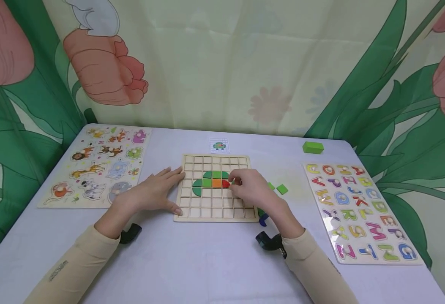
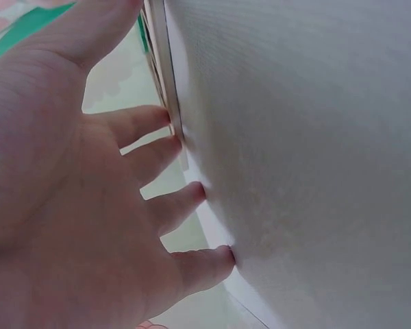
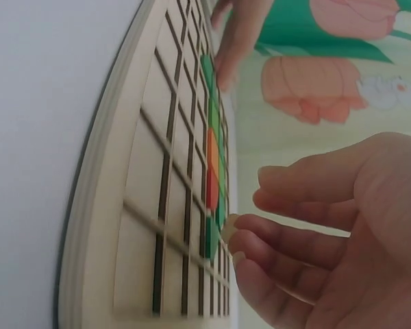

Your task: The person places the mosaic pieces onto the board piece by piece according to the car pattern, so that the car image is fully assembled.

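The grid board (image 1: 216, 188) lies between the animal puzzle (image 1: 100, 166) on the left and the letter puzzle (image 1: 359, 211) on the right.

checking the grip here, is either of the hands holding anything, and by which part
Right hand fingertips sit on a small green tile at the grid board; a true pinch cannot be told. Left hand lies flat against the board's left edge.

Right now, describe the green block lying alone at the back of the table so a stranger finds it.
Start at the alphabet puzzle on the table's right side. Just beyond its far edge lies the green block, thick and alone, unlike the small flat green tiles beside the wooden grid board.
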Available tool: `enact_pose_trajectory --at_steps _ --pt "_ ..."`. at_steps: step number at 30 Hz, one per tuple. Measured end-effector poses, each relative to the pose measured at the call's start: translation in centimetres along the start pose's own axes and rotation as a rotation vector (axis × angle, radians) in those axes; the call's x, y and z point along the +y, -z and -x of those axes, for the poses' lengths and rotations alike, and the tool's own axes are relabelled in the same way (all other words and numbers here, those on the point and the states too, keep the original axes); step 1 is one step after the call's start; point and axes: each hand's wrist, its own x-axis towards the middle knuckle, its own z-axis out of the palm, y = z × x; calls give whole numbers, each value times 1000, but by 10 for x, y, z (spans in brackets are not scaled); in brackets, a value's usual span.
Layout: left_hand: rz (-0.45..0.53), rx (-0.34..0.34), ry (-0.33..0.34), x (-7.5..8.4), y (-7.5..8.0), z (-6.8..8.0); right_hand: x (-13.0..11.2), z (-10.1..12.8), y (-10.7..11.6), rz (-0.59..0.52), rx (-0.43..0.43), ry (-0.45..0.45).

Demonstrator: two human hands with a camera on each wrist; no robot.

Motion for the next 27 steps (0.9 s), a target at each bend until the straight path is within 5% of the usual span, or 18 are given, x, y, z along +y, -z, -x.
enact_pose_trajectory --at_steps 27 --pt "27 -5 15 2 1 0 81 18 47 39 -62 -26"
